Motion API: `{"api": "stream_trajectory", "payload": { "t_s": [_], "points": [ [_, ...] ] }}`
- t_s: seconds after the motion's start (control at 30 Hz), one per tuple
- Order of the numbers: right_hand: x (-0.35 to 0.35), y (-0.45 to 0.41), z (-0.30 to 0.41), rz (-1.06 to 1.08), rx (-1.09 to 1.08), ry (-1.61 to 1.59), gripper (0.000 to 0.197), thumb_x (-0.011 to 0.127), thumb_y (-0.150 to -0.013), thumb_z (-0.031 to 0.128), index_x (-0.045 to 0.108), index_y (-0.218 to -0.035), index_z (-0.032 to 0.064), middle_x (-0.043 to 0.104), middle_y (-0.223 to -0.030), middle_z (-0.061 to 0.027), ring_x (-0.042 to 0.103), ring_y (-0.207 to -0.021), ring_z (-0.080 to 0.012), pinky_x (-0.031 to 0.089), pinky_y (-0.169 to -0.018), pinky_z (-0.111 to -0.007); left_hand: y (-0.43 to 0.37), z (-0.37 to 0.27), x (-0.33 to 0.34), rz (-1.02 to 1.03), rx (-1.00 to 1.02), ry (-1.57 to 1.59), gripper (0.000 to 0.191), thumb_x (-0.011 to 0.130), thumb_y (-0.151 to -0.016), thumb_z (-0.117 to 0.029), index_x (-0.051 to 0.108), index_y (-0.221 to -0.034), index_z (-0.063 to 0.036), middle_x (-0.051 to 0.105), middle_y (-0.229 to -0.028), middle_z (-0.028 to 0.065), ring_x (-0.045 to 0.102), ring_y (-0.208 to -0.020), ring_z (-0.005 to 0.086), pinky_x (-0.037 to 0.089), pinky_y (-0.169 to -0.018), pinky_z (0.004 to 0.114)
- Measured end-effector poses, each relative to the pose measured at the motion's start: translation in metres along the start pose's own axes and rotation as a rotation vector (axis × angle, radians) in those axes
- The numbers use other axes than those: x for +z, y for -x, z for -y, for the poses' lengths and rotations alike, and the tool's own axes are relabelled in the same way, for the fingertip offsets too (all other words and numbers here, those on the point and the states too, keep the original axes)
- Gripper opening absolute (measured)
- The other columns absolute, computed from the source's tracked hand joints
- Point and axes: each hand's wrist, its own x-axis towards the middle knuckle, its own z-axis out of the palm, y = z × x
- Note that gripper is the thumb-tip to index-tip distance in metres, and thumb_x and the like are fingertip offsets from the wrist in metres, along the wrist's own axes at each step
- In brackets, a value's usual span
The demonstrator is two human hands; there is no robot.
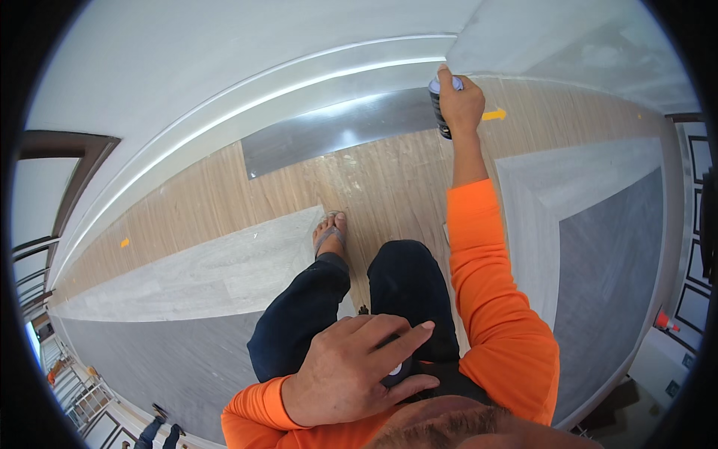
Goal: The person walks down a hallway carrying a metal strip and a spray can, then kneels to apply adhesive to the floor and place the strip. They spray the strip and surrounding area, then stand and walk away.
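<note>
My right hand (463,104) is wrapped around a dark spray can (440,115) with a pale purple top, index finger on its nozzle. The can is close to the wall corner, in front of the white baseboard (314,70). A long grey sheet (336,132), shiny like metal, lies on the wood-look floor along that baseboard, its right end by the can. Near my chest, my left hand (353,365) has its thumb and index finger apart. A dark object (399,377) shows between them; whether the hand grips it is hidden.
My sandalled foot (331,233) rests on the wood-look planks (387,185). Orange arrow markers (494,114) mark the floor. Pale and dark grey flooring (611,241) extends on both sides. An orange cone (666,321) is at far right; another person's legs (160,429) show at lower left.
</note>
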Motion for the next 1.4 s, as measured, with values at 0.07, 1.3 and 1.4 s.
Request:
{"api": "stream_trajectory", "payload": {
  "t_s": [0.07, 1.3, 1.4],
  "points": [
    [0.009, 0.017, 0.007, 0.049, -0.057, -0.040, 0.058, 0.067, -0.085, 0.056, 0.077, -0.087, -0.0010, 0.073, -0.082, -0.0216, 0.071, -0.082, -0.0378, 0.054, -0.077, -0.045, 0.002, 0.000, -0.001, -0.006, -0.003, -0.001, 0.063, 0.090, -0.070, -0.044, 0.073, -0.117, -0.0058, 0.069, -0.094, 0.0079, 0.068, -0.076, 0.0224, 0.056, -0.066, 0.031],
    [0.087, 0.100, 0.012, 0.147, -0.249, -0.197, 0.038, 0.074, -0.085, 0.040, 0.073, -0.079, 0.0025, 0.071, -0.070, -0.0143, 0.070, -0.064, -0.0307, 0.055, -0.064, -0.041, 0.011, 0.012, -0.002, -0.049, -0.048, 0.022, 0.064, 0.089, -0.069, -0.044, 0.074, -0.116, -0.0026, 0.069, -0.093, 0.0087, 0.069, -0.075, 0.0214, 0.055, -0.064, 0.032],
    [0.088, 0.103, 0.011, 0.139, -0.189, -0.216, 0.038, 0.075, -0.084, 0.040, 0.072, -0.078, 0.0030, 0.070, -0.070, -0.0139, 0.070, -0.064, -0.0312, 0.055, -0.063, -0.042, 0.011, 0.011, -0.001, -0.045, -0.053, 0.023, 0.064, 0.088, -0.069, -0.044, 0.074, -0.116, -0.0028, 0.069, -0.093, 0.0090, 0.069, -0.075, 0.0215, 0.055, -0.064, 0.032]
  ]
}}
